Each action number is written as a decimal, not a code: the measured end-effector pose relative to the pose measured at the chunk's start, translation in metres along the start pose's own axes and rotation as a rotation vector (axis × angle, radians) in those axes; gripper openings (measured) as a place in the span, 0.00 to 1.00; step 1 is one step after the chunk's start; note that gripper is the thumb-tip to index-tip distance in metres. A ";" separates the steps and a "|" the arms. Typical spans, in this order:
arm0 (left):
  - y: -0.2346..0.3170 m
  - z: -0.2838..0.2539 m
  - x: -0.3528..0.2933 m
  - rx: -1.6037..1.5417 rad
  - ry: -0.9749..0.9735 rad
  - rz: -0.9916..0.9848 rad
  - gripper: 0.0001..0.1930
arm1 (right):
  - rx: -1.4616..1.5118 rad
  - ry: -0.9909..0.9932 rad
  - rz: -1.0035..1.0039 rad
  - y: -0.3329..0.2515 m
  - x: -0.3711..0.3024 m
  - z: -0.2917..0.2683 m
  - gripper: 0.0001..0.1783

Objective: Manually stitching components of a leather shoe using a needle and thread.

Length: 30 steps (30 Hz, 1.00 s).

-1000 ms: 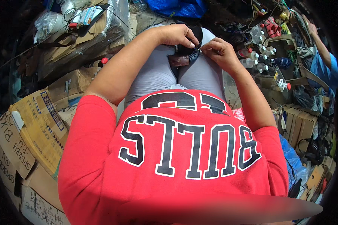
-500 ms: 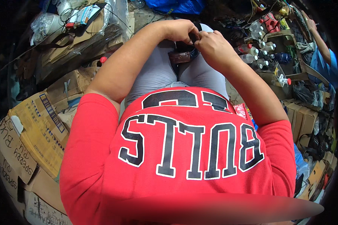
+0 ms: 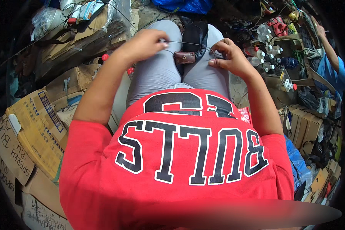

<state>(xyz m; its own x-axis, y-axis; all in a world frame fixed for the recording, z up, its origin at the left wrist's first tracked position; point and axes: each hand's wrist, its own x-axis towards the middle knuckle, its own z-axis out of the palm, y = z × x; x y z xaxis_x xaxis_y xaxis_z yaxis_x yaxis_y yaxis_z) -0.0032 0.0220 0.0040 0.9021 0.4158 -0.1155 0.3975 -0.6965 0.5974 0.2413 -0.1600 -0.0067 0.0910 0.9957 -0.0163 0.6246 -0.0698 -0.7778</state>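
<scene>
Between my grey-trousered thighs rests a black shoe-like item (image 3: 195, 35), its full shape partly hidden. A small brown leather piece (image 3: 184, 57) with a stitched edge lies against its near end. Dark thread (image 3: 176, 41) stretches from my left hand across the black item toward the right. My left hand (image 3: 147, 45) is closed on the thread above my left thigh. Above the right thigh, my right hand (image 3: 232, 57) has thumb and fingers curled around a loop of the same thread. Both hands are apart from the leather piece.
Several capped plastic bottles (image 3: 264, 51) stand to the right. Flattened cardboard boxes (image 3: 38, 130) are piled at left, with a cluttered, plastic-covered stack (image 3: 84, 42) beyond. A blue plastic sheet (image 3: 184, 4) lies ahead. Another person's arm (image 3: 327, 46) shows at far right.
My hands were together over the black item; they have since spread apart to either side and come slightly nearer, with thread now stretched between. The black item and leather piece are uncovered.
</scene>
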 end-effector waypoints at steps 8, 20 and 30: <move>-0.023 -0.026 0.003 -0.443 0.245 -0.222 0.18 | 0.971 0.740 0.394 0.081 0.016 0.000 0.18; -0.130 0.021 0.036 -2.195 -0.495 0.485 0.22 | 1.679 0.178 0.276 0.077 -0.012 0.000 0.25; -0.044 -0.004 -0.010 -0.056 0.530 -0.071 0.14 | 0.354 0.132 0.348 0.129 -0.043 -0.060 0.32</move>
<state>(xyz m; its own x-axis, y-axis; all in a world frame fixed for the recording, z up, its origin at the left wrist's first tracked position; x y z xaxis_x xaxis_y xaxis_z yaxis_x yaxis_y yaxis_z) -0.0309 0.0508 -0.0179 0.6586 0.7095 0.2507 0.4320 -0.6293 0.6461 0.3644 -0.2150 -0.0681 0.3581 0.8994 -0.2507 0.2413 -0.3486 -0.9057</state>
